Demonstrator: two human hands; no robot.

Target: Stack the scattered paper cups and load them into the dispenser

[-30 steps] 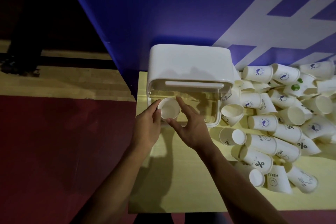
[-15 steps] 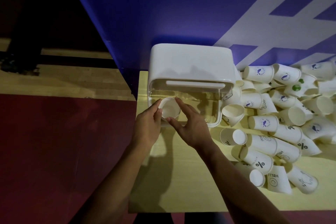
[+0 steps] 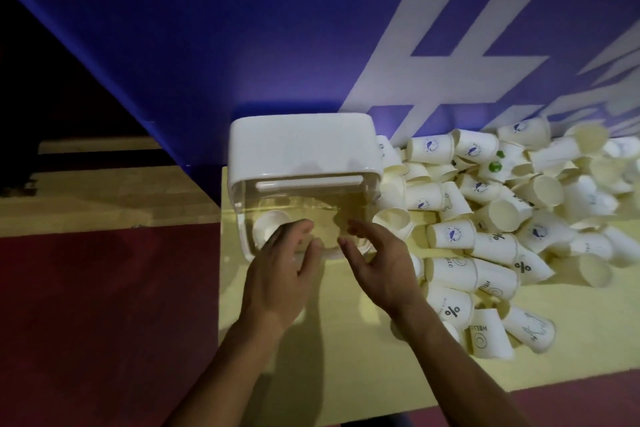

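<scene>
Both hands, left (image 3: pixel 280 274) and right (image 3: pixel 377 263), hover at the dispenser (image 3: pixel 301 146)

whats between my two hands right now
Nothing held: in the head view, the gap between the left hand and right hand shows only the clear front wall of the dispenser and bare yellow table. The cup sits inside, left of it.
</scene>
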